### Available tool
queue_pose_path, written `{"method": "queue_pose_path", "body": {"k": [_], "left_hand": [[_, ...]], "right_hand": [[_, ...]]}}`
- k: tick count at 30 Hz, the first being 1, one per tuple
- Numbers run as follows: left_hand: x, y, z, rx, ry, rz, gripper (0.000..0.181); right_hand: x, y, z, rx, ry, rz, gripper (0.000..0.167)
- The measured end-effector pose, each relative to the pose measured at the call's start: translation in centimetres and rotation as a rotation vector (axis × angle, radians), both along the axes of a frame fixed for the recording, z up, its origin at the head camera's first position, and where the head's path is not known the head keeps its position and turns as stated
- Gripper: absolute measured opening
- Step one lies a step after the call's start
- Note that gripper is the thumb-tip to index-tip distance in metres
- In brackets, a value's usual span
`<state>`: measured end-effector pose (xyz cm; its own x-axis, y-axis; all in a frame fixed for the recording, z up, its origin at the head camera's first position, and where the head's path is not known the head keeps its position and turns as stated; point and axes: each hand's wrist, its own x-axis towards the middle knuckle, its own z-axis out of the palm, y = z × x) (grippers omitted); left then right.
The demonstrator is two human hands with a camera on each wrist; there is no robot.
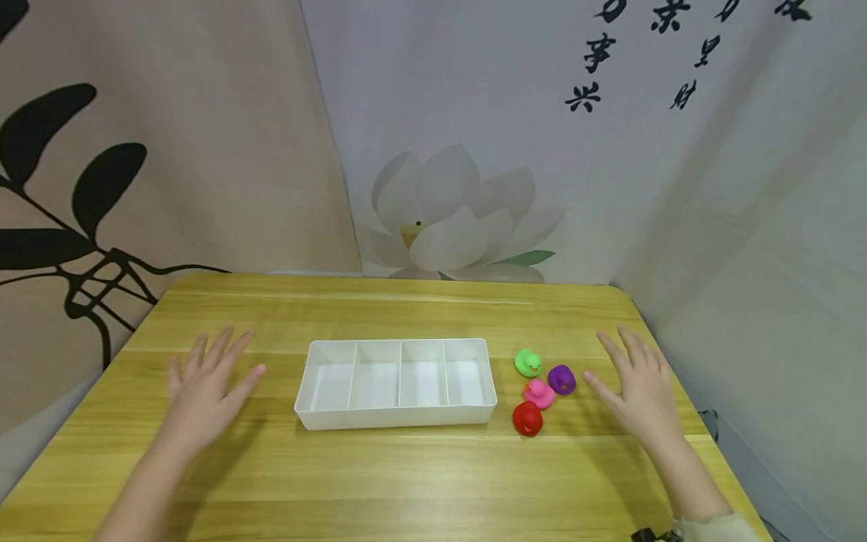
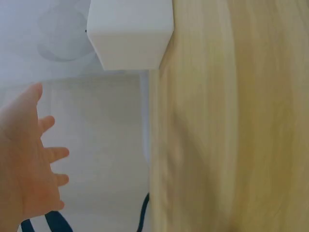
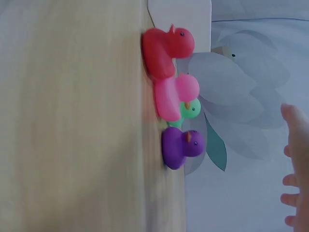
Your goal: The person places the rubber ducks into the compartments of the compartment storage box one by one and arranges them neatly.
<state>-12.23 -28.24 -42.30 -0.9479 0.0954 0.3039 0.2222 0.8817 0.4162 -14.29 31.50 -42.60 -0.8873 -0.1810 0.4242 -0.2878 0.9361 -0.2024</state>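
Observation:
Fingers spread, my left hand (image 1: 206,391) hovers over the table to the left of a white tray (image 1: 348,419) and holds nothing. The tray has several compartments in a row, all bare inside. To its right sit a green rubber duck (image 1: 527,363), a purple rubber duck (image 1: 562,379), a pink rubber duck (image 1: 539,393) and a red rubber duck (image 1: 527,418), close together. My right hand (image 1: 640,388), also spread and holding nothing, is to the right of the ducks, nearest the purple one. In the right wrist view the red duck (image 3: 161,50) and pink duck (image 3: 171,96) stand upright.
The wooden table (image 1: 406,482) extends around the tray and ducks. Behind it hangs a pale curtain (image 1: 474,113) printed with a lotus flower and black characters. Dark leaves are printed on the cloth at left. A cable (image 1: 711,421) lies past the right table edge.

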Motion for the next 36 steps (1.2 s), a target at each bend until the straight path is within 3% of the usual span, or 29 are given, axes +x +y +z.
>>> {"method": "queue_pose_path", "body": {"k": [7, 15, 20, 28, 36], "left_hand": [[-0.2, 0.8, -1.4, 0.172, 0.035, -0.073, 0.059], [-0.6, 1.6, -2.9, 0.335, 0.019, -0.119, 0.057], [-0.6, 2.0, -3.3, 0.435, -0.047, -0.128, 0.056], [-0.5, 2.4, -4.2, 0.564, -0.221, -0.090, 0.057], [-0.7, 2.9, -5.6, 0.655, -0.232, -0.119, 0.053]], "right_hand": [[0.7, -1.0, -0.9, -0.104, 0.040, 0.058, 0.065], [1.4, -2.0, -2.3, -0.253, -0.010, 0.127, 0.060], [1.9, -2.6, -3.1, -0.296, -0.032, 0.161, 0.058], [2.2, -3.6, -4.1, -0.341, -0.029, 0.234, 0.058], [2.2, -4.4, -4.5, -0.383, -0.097, 0.297, 0.049]]}}
